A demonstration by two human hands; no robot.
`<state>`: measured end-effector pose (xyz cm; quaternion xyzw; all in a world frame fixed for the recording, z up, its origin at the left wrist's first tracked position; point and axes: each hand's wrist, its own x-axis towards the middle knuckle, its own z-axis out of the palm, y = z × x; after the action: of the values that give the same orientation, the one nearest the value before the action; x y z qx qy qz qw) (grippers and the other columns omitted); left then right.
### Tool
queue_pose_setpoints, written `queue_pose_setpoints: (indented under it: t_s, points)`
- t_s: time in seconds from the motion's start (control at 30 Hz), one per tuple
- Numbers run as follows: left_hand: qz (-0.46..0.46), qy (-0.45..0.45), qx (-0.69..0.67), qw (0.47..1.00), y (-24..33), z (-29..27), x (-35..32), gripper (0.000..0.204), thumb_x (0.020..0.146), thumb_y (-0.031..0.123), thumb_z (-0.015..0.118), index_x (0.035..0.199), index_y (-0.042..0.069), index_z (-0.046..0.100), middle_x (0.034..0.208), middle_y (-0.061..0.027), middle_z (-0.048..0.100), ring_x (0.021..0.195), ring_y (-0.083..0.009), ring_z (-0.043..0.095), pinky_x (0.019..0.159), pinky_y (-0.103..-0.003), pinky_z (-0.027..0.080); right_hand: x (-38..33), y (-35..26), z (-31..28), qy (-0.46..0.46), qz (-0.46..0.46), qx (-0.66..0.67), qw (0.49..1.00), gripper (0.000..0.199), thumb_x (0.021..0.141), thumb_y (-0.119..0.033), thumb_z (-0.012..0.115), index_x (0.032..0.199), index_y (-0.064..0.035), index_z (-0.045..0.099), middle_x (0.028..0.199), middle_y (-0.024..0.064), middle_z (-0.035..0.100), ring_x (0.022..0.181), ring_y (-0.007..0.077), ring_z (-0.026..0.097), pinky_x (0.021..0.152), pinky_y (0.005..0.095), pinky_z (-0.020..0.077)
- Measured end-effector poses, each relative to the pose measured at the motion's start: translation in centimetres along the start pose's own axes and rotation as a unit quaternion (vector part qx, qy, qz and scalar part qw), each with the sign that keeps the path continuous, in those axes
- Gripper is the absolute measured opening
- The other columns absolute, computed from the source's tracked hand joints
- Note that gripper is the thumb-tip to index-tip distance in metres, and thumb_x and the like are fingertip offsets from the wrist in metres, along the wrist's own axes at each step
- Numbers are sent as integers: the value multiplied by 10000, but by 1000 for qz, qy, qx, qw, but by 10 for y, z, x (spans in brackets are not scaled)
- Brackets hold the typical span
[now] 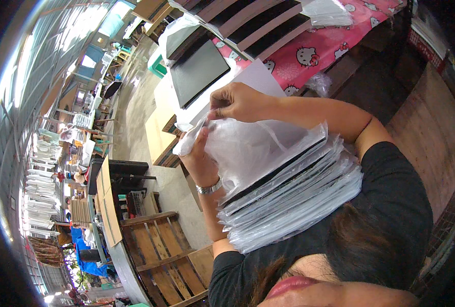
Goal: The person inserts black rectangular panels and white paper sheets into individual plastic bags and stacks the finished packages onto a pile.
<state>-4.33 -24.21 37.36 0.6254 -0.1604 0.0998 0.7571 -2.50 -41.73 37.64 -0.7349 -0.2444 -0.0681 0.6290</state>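
A thin translucent plastic bag (248,148) lies over the top of a stack of flat dark panels in clear plastic sleeves (294,204), close against my body. My left hand (198,153), with a metal watch at the wrist, is closed on the bag's bunched far-left edge. Right beside it, my right hand (233,102) pinches the same edge between thumb and fingers. Just beyond the hands, a black flat panel (199,71) lies on white wrapping. A pale sheet (260,77) shows behind my right hand.
Several black strips or panels (268,30) rest on a table with a pink patterned cover (309,59). Cardboard boxes (161,135) stand at the left of the work. A wooden pallet (161,256) lies lower left. Farther left are crowded worktables and white stacks (41,189).
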Motion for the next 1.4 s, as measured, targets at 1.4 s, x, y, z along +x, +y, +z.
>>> queue_pose_setpoints:
  t_s: [1.4]
  points:
    - [-269,-352,-18,896,-77,-129,-29,349,717,284,650,936,15,611,880,-88,632,739,-167,588,627,-295,485,-61,57,-112,-53,68,430,899,217,850,-185,620,1025,-87,536,701,18,556,670,118,570,625,256,485]
